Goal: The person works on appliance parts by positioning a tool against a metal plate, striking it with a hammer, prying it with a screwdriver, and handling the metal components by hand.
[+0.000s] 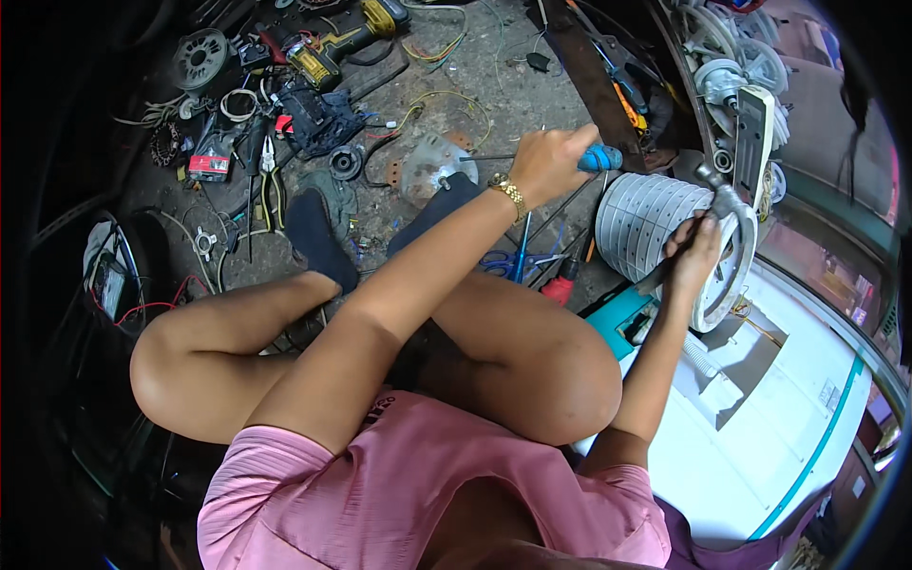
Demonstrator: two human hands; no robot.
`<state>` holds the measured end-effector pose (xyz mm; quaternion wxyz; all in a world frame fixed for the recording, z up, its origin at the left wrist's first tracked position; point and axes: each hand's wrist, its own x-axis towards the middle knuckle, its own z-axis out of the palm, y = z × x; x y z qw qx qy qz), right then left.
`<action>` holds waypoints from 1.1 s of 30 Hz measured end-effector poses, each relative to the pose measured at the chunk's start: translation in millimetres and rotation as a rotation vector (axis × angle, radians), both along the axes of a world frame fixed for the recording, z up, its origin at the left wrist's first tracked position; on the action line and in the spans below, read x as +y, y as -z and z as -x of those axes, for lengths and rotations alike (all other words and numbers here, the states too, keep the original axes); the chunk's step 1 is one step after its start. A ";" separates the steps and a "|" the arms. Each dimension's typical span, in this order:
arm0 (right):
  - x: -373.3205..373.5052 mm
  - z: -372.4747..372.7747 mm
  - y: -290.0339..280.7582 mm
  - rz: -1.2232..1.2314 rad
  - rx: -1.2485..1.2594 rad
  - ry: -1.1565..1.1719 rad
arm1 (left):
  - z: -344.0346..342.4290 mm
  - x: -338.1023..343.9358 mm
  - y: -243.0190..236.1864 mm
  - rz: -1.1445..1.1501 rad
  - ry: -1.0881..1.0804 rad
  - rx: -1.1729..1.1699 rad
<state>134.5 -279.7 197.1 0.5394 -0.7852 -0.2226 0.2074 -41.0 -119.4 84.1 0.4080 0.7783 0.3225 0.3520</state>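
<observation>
My left hand (551, 169), with a gold bracelet on its wrist, is closed round a screwdriver (600, 158). Its blue handle sticks out on the right of the fist, and a thin shaft points left, lying roughly level. At that end a round grey metal plate (427, 169) with brownish tabs rests by my feet; whether the tip touches it I cannot tell. In my right hand (696, 252) is a hammer (727, 201), gripped close below its metal head. The head is raised to the right of the screwdriver handle, apart from it, in front of a white perforated drum (635, 228).
Pliers (271, 180), a yellow cordless drill (332, 52), wires and motor parts litter the floor at left. Blue scissors (508, 260) and a red-handled tool (560, 285) lie near my right knee. A white appliance panel (703, 456) with a cut-out stands at right.
</observation>
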 end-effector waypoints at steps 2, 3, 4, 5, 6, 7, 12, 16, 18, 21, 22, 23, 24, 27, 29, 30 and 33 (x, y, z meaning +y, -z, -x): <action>-9.4 13.9 18.6 0.026 0.016 -0.014 | -0.4 5.2 10.6 0.008 -0.005 0.000; -13.0 14.0 26.5 0.034 0.040 -0.044 | -0.1 8.7 16.0 -0.001 -0.001 0.022; -13.5 17.2 31.2 0.048 0.052 -0.049 | 1.2 12.0 20.7 -0.009 0.003 0.047; -13.2 20.2 36.1 0.062 0.064 -0.053 | 1.8 15.7 25.1 -0.006 0.000 0.050; -11.8 21.7 40.3 0.065 0.067 -0.056 | 2.4 19.4 29.3 0.007 -0.032 0.027; -11.2 22.3 43.1 0.078 0.070 -0.055 | 2.3 21.7 31.0 0.020 -0.063 0.001; -6.0 24.9 50.3 0.103 0.068 -0.078 | 0.7 31.6 36.9 0.055 -0.091 0.024; -5.0 28.7 55.5 0.110 0.066 -0.097 | 0.8 35.7 41.4 0.061 -0.096 0.041; -5.2 30.2 57.7 0.114 0.072 -0.098 | -0.2 37.3 42.7 0.063 -0.100 0.037; -12.7 29.3 64.8 0.157 0.072 -0.079 | -4.7 37.9 37.0 0.073 -0.057 0.060; -16.3 30.5 67.5 0.160 0.073 -0.073 | -6.2 37.7 37.0 0.077 -0.012 0.090; -20.2 31.3 69.8 0.163 0.074 -0.068 | -6.7 37.7 37.6 0.077 -0.011 0.091; -24.7 32.1 72.1 0.164 0.076 -0.066 | -7.1 37.3 38.3 0.076 0.031 0.077; -35.3 40.8 76.8 0.165 0.101 -0.034 | -7.1 33.8 40.4 0.044 0.122 0.064; -40.5 45.6 79.4 0.134 0.164 -0.012 | -6.6 29.7 42.5 0.012 0.170 0.066; -44.4 46.1 84.8 0.120 0.178 0.001 | -5.2 27.4 44.0 -0.006 0.223 0.059; -59.6 42.8 93.1 0.100 0.213 0.061 | -9.0 18.5 41.5 0.028 0.298 0.052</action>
